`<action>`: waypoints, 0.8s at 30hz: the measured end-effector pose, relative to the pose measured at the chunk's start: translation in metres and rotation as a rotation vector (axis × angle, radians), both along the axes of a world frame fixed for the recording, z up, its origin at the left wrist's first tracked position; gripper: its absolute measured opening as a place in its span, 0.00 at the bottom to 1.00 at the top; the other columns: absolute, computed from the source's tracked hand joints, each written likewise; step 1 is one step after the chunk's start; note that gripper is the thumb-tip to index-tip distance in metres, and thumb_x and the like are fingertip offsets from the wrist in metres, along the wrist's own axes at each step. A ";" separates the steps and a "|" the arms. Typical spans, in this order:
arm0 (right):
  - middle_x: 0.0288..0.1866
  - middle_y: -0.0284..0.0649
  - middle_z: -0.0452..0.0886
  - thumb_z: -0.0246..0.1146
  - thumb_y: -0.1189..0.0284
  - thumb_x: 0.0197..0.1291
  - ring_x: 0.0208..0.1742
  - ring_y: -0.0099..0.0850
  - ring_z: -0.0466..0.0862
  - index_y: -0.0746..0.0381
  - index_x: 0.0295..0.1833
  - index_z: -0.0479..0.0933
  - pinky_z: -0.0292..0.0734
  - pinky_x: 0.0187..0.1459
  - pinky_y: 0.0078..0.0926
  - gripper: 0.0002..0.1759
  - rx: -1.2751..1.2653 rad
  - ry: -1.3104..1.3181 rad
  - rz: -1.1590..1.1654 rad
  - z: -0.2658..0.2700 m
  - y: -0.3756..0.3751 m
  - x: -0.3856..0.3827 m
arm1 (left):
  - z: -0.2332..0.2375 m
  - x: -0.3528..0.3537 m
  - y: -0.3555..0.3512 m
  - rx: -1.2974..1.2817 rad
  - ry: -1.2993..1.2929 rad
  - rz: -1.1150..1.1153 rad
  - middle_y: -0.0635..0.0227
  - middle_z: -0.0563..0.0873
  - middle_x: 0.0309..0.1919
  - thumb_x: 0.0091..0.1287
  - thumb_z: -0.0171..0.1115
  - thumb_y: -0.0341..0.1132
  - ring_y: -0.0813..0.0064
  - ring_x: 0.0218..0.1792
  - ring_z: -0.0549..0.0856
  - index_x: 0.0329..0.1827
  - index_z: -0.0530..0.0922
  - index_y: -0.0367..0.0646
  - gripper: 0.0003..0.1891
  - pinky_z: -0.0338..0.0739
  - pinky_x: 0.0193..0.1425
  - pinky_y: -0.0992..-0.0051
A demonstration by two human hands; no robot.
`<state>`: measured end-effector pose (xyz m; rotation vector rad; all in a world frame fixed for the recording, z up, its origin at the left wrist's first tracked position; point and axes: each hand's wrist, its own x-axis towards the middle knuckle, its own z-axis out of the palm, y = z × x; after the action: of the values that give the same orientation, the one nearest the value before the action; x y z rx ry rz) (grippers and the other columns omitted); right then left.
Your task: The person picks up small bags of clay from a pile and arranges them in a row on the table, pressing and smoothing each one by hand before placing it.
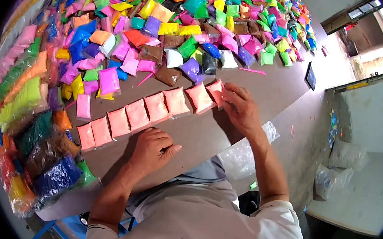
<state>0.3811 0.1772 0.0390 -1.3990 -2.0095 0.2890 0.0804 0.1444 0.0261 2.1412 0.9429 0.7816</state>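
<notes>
Brown flat work surface (208, 135), seen from the head view. A row of small salmon-pink powder-filled plastic packets (155, 108) lies edge to edge on it, running diagonally from near left to far right, about eight of them.

Left hand (151, 150): resting on the surface just beside the middle of the row. Its grip is loose, fingers half curled, nothing in it, not touching a packet.

Right hand (241, 108): at the far end of the row, fingertips on the last salmon-pink packet (215, 92). Can't tell whether that grip is pinched on the packet edge or only pressing it flat.

Progress, as a judgement: the row looks well along, the packets are evenly lapped, and the end packet is being set or straightened. No other salmon-pink packets show loose near the hands.

Around:
- A big heap of mixed-colour small packets (187, 22) covers the far surface, unsorted.
- Large clear bags stuffed with packets of one colour each (23, 98) are stacked along the left.
- A crumpled clear plastic bag (243, 156) hangs off the near surface edge by the right forearm.
- A thin pink stick (251, 71) lies beyond the row.
</notes>
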 end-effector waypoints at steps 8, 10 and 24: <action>0.57 0.46 0.82 0.70 0.75 0.59 0.54 0.45 0.81 0.61 0.50 0.84 0.78 0.54 0.38 0.13 0.033 0.072 -0.097 -0.016 0.002 -0.022 | -0.003 0.001 0.001 0.032 -0.013 -0.003 0.61 0.81 0.23 0.61 0.71 0.37 0.57 0.29 0.81 0.23 0.77 0.39 0.14 0.73 0.36 0.62; 0.57 0.46 0.81 0.69 0.77 0.58 0.53 0.46 0.81 0.62 0.50 0.83 0.78 0.53 0.38 0.13 0.023 0.094 -0.094 -0.018 0.002 -0.022 | -0.002 0.002 0.000 0.040 -0.021 0.001 0.61 0.81 0.23 0.61 0.71 0.37 0.56 0.29 0.81 0.23 0.77 0.39 0.14 0.73 0.36 0.61; 0.67 0.47 0.77 0.59 0.71 0.64 0.71 0.47 0.73 0.63 0.63 0.75 0.67 0.67 0.46 0.22 -0.030 -0.356 -0.244 -0.007 -0.035 0.035 | -0.002 0.000 -0.001 0.028 0.006 -0.005 0.63 0.82 0.25 0.63 0.70 0.38 0.58 0.30 0.81 0.24 0.77 0.40 0.14 0.73 0.37 0.62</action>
<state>0.4158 0.1423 0.0319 -1.7966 -2.0848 -0.0426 0.0805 0.1434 0.0241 2.1698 0.9345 0.7912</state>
